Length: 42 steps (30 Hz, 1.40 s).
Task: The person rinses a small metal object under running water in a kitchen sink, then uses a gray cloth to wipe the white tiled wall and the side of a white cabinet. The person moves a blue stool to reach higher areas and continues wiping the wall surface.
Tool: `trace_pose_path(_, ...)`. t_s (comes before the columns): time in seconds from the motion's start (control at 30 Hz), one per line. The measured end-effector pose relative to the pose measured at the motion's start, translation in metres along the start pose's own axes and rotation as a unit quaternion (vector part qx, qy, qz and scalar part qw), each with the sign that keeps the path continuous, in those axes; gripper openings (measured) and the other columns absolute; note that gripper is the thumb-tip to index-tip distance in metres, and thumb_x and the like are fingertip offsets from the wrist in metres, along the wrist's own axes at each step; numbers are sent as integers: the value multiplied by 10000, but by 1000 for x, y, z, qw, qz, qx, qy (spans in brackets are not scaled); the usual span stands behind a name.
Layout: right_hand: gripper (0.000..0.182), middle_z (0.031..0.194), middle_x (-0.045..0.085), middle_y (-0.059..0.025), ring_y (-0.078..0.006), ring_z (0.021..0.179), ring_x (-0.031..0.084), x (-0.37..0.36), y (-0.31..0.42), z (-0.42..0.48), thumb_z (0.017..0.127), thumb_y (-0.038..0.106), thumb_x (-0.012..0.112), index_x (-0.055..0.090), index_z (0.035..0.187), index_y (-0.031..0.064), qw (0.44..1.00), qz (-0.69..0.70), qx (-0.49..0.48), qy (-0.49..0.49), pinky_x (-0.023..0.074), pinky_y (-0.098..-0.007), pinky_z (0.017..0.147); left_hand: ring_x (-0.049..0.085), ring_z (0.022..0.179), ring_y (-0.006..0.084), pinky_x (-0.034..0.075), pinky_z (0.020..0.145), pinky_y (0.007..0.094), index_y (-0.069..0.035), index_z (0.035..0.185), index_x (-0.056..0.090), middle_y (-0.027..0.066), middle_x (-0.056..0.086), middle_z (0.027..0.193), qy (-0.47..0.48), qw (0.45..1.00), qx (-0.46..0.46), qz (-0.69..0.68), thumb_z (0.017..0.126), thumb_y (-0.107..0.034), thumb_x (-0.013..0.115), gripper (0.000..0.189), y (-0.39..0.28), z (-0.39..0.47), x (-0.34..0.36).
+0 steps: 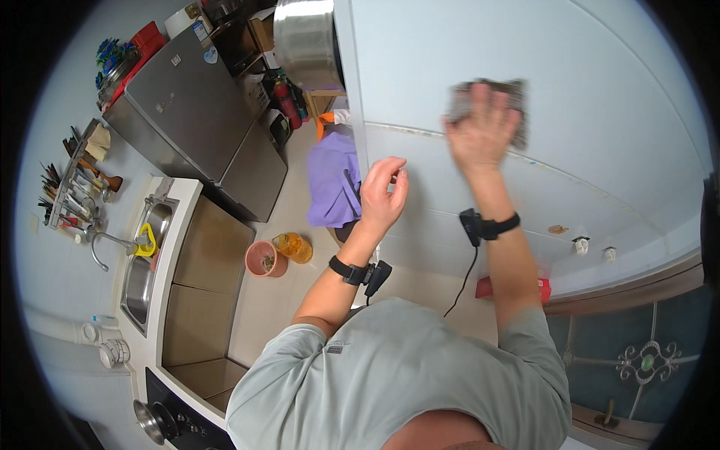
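Flat on a grey-brown cloth [518, 95], my right hand [482, 132] presses it against the white tiled wall [416, 62]. Both the hand and the cloth are blurred. A stained seam [551, 169] between the tiles runs just below the cloth. My left hand [385, 191] hangs in front of the wall's left edge with its fingers curled; nothing shows in it. Behind that hand, a purple cloth [332, 180] drapes over something whose shape is hidden. Each of my wrists wears a black strap with a small device.
A pink bin [264, 259] and a bottle of yellow oil [295, 248] stand on the floor at left. Beyond them are a counter with a steel sink [143, 287] and a grey refrigerator [191, 95]. Wall sockets [581, 245] and a dark glass door [596, 343] lie at right.
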State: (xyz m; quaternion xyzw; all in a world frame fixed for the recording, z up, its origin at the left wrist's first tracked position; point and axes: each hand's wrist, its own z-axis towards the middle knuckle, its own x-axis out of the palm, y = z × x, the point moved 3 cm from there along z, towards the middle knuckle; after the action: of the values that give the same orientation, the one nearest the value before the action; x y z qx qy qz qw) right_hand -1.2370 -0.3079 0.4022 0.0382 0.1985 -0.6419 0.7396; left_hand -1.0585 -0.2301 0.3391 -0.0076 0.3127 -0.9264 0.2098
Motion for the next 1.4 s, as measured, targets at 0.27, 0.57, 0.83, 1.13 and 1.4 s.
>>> trace_pose_path(0.27,430,1280,558,48,-150,743,506,34,115,-44,798,271,628,601,1212,158,963,110,-236,71,331,-400,947,593,715,156,500,629,254,17,1014,615,131,610,975,-38,999,-36,0,835,-9,609,181,44,2,-79)
trace_pose_path(0.57,413,1312,531,-5,-168,856,523,21,141,14,820,192,586,582,1225,116,982,90,-156,50,227,-424,1064,572,691,145,489,618,243,23,999,617,124,611,969,-40,997,-59,-32,836,-12,604,168,76,8,-130)
trace_pose_path(0.83,405,1217,584,20,-163,850,514,5,152,-5,793,138,558,605,1194,125,956,-3,-250,154,286,-391,1044,571,686,149,487,607,238,25,1000,615,126,608,985,-41,988,-111,-103,821,-3,605,181,104,13,-147)
trace_pose_path(1.13,266,981,583,-1,-194,912,535,-6,145,47,738,157,592,644,997,124,923,26,-352,152,352,-405,954,586,666,163,486,559,243,25,996,614,132,604,990,-64,981,-101,-154,815,10,608,181,122,13,-153)
trace_pose_path(1.4,272,953,580,-3,-184,943,546,-48,122,182,665,137,657,632,936,145,924,-41,-375,54,375,-394,962,593,671,162,494,564,242,20,992,614,130,604,992,-57,975,-120,-180,822,16,599,171,130,29,-165)
